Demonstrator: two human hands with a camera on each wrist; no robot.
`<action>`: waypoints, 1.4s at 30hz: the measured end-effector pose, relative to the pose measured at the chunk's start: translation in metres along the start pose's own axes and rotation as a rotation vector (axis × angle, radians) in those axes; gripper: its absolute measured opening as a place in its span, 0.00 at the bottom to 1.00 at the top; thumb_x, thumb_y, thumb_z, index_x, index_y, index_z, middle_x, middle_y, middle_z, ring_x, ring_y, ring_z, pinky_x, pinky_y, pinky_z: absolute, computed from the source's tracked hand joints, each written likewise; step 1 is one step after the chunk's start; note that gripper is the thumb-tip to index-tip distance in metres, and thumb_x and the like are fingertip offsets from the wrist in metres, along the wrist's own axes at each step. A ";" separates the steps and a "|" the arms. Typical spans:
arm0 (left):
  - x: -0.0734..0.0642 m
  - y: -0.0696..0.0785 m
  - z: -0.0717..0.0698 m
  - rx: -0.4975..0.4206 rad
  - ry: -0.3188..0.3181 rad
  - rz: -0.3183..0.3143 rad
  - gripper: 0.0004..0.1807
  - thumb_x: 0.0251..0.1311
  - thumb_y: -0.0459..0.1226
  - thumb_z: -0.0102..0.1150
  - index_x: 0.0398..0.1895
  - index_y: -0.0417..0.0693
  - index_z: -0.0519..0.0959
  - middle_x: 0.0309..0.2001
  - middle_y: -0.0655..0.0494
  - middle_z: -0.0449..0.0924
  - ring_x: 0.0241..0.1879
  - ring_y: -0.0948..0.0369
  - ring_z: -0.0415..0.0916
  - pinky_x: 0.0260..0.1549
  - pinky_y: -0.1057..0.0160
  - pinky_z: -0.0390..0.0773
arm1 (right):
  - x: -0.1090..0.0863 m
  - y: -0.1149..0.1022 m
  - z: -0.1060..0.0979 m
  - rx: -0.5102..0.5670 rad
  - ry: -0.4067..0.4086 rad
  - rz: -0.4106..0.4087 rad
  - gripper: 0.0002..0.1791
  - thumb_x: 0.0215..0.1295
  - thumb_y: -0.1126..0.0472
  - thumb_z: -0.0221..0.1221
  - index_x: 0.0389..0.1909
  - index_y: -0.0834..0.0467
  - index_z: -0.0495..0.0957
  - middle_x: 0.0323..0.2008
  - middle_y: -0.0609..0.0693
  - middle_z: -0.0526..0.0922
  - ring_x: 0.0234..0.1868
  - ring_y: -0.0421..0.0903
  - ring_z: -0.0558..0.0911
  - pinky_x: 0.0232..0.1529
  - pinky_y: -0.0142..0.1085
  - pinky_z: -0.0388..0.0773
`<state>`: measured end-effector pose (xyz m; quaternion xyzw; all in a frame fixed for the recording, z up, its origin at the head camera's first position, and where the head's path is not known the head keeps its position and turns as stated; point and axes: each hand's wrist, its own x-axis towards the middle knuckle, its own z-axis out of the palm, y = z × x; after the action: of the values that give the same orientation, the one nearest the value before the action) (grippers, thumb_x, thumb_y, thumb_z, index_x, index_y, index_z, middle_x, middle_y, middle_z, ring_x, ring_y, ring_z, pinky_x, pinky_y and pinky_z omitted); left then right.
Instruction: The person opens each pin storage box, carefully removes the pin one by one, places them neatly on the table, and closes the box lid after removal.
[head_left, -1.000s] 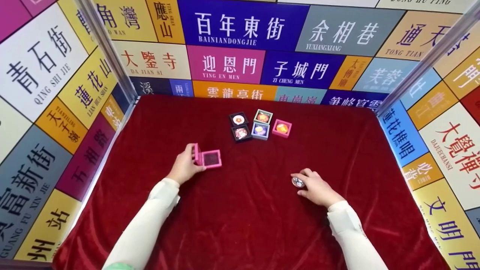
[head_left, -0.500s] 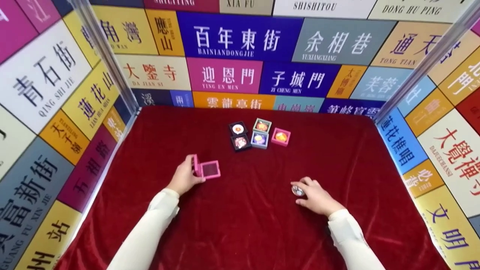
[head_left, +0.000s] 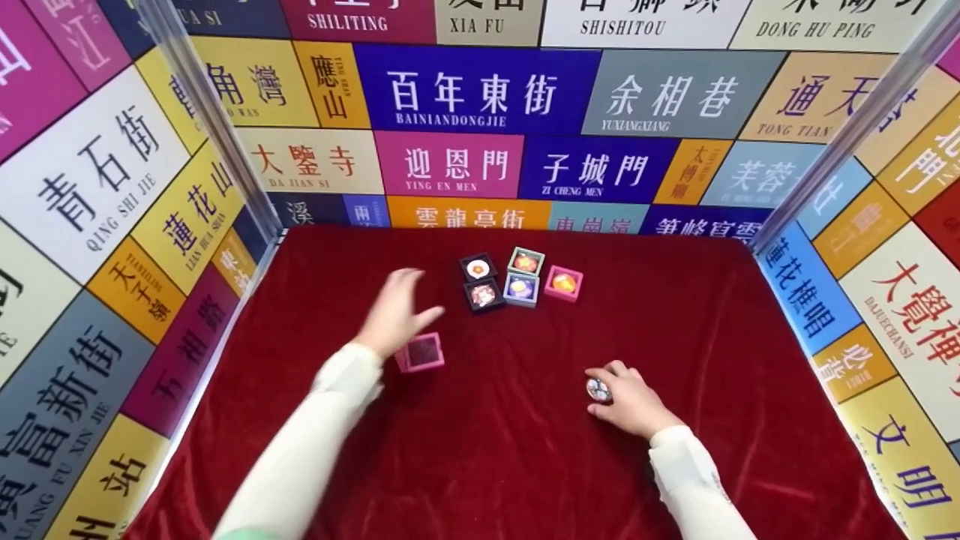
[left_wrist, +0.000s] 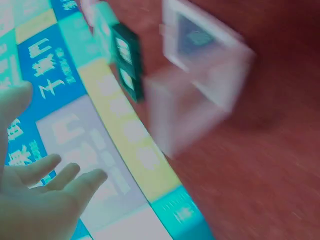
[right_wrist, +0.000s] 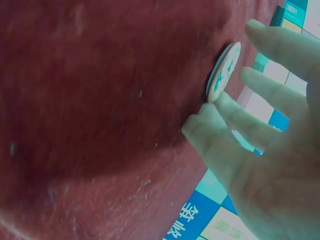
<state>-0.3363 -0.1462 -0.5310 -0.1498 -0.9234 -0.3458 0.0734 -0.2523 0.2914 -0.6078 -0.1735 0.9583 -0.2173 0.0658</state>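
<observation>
My left hand [head_left: 397,315] is raised beside a small pink square box [head_left: 424,351] on the red cloth, its thumb and fingers apart. The box stands with its lid up, and in the head view the hand partly hides it. In the left wrist view, blurred, the box [left_wrist: 210,90] lies away from the spread fingers [left_wrist: 87,185]. My right hand [head_left: 634,401] reaches round a small round patterned disc [head_left: 598,389]. The right wrist view has the disc [right_wrist: 225,72] lying flat on the cloth, two fingertips right at its rim and the other fingers relaxed around it.
Toward the back, two black boxes [head_left: 495,304], a green box [head_left: 526,251], a blue-grey box [head_left: 520,300] and another pink box [head_left: 562,295] hold round colourful pieces. Red velvet cloth [head_left: 517,442] covers the table. Printed sign walls [head_left: 480,90] enclose it on three sides.
My left hand has let go of the pink box's lid and lifted away, its fingers spreading up and forward. The right hand stays at the disc. The head view has tilted up.
</observation>
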 end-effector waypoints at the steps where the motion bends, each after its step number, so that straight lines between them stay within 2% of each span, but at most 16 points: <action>1: 0.009 0.009 0.007 0.019 -0.011 0.014 0.43 0.69 0.43 0.74 0.78 0.30 0.66 0.74 0.32 0.66 0.75 0.42 0.65 0.78 0.50 0.60 | -0.001 0.000 0.000 -0.011 0.006 0.012 0.35 0.63 0.57 0.77 0.70 0.62 0.80 0.57 0.59 0.77 0.55 0.61 0.75 0.48 0.58 0.82; 4: 0.036 0.031 0.034 0.067 -0.047 0.037 0.40 0.72 0.42 0.71 0.79 0.32 0.66 0.72 0.34 0.68 0.72 0.43 0.68 0.75 0.50 0.65 | -0.003 -0.002 -0.002 -0.015 0.030 0.048 0.37 0.60 0.55 0.79 0.69 0.61 0.80 0.58 0.60 0.76 0.56 0.63 0.75 0.48 0.60 0.82; 7: 0.058 0.038 0.064 0.137 -0.072 0.007 0.39 0.70 0.40 0.71 0.78 0.32 0.67 0.69 0.33 0.70 0.68 0.40 0.72 0.70 0.47 0.72 | -0.003 -0.004 -0.002 -0.001 0.040 0.077 0.38 0.59 0.54 0.80 0.70 0.60 0.80 0.60 0.61 0.76 0.57 0.63 0.75 0.49 0.61 0.82; 10: 0.070 0.030 0.092 0.218 -0.089 -0.039 0.37 0.67 0.38 0.71 0.75 0.32 0.70 0.65 0.30 0.71 0.64 0.37 0.74 0.63 0.43 0.78 | -0.003 -0.005 -0.001 0.009 0.026 0.091 0.38 0.60 0.54 0.79 0.71 0.59 0.80 0.61 0.60 0.76 0.57 0.62 0.74 0.49 0.60 0.82; 12: 0.073 0.024 0.104 0.247 -0.100 -0.074 0.34 0.66 0.37 0.71 0.72 0.31 0.74 0.64 0.29 0.71 0.62 0.35 0.74 0.59 0.40 0.81 | -0.003 -0.006 0.002 0.011 0.020 0.092 0.38 0.60 0.54 0.79 0.70 0.59 0.80 0.60 0.60 0.75 0.56 0.62 0.74 0.50 0.59 0.82; 13: 0.079 0.006 0.119 0.269 -0.093 -0.077 0.32 0.66 0.39 0.70 0.71 0.33 0.75 0.64 0.30 0.71 0.62 0.36 0.74 0.56 0.41 0.83 | -0.003 -0.007 0.004 0.014 0.020 0.091 0.38 0.60 0.54 0.79 0.70 0.58 0.80 0.60 0.59 0.75 0.56 0.61 0.74 0.49 0.59 0.82; 17: 0.082 -0.007 0.128 0.310 -0.118 -0.146 0.27 0.67 0.38 0.68 0.67 0.35 0.79 0.66 0.31 0.69 0.64 0.38 0.72 0.52 0.39 0.84 | -0.003 -0.012 0.013 0.015 0.033 0.089 0.37 0.59 0.53 0.80 0.69 0.58 0.81 0.59 0.57 0.76 0.57 0.61 0.74 0.49 0.58 0.82; 19: 0.082 -0.014 0.131 0.335 -0.117 -0.157 0.26 0.67 0.38 0.69 0.66 0.36 0.80 0.66 0.31 0.69 0.65 0.38 0.70 0.50 0.39 0.85 | -0.003 -0.015 0.018 0.013 0.038 0.096 0.37 0.58 0.53 0.80 0.69 0.57 0.82 0.59 0.57 0.76 0.57 0.61 0.74 0.49 0.58 0.82; 20: 0.078 -0.003 0.121 0.341 -0.130 -0.167 0.26 0.67 0.37 0.70 0.65 0.35 0.81 0.66 0.31 0.69 0.67 0.37 0.69 0.52 0.38 0.84 | -0.003 -0.017 0.020 0.011 0.039 0.102 0.37 0.58 0.53 0.80 0.69 0.57 0.82 0.59 0.57 0.75 0.58 0.61 0.74 0.48 0.58 0.82; 25: 0.075 -0.012 0.126 0.352 -0.124 -0.145 0.28 0.64 0.42 0.78 0.62 0.34 0.83 0.66 0.32 0.70 0.68 0.38 0.68 0.51 0.39 0.84 | -0.003 -0.022 0.021 0.007 0.035 0.127 0.37 0.58 0.54 0.79 0.69 0.56 0.81 0.60 0.56 0.75 0.59 0.61 0.73 0.48 0.57 0.82; 32: 0.078 -0.021 0.135 0.352 -0.113 -0.135 0.29 0.63 0.43 0.80 0.59 0.32 0.83 0.62 0.33 0.73 0.62 0.39 0.73 0.51 0.41 0.85 | -0.003 -0.020 0.015 0.001 0.042 0.107 0.36 0.59 0.54 0.78 0.69 0.56 0.82 0.60 0.57 0.75 0.59 0.61 0.73 0.48 0.57 0.82; 37: 0.082 -0.021 0.139 0.314 -0.156 -0.111 0.31 0.60 0.43 0.82 0.59 0.31 0.82 0.62 0.31 0.73 0.60 0.38 0.75 0.56 0.43 0.82 | -0.005 -0.017 0.013 -0.007 0.057 0.110 0.36 0.58 0.55 0.79 0.68 0.57 0.82 0.60 0.57 0.75 0.57 0.61 0.74 0.47 0.57 0.82; 42: 0.091 -0.017 0.140 0.266 -0.158 -0.124 0.38 0.56 0.40 0.85 0.64 0.29 0.78 0.65 0.27 0.68 0.60 0.34 0.76 0.59 0.42 0.80 | -0.005 -0.013 0.009 -0.008 0.054 0.123 0.36 0.59 0.54 0.78 0.69 0.56 0.81 0.61 0.57 0.75 0.59 0.62 0.73 0.48 0.57 0.83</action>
<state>-0.4320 -0.0460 -0.6248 -0.1080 -0.9714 -0.2116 -0.0016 -0.2418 0.2782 -0.6101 -0.1087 0.9694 -0.2138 0.0522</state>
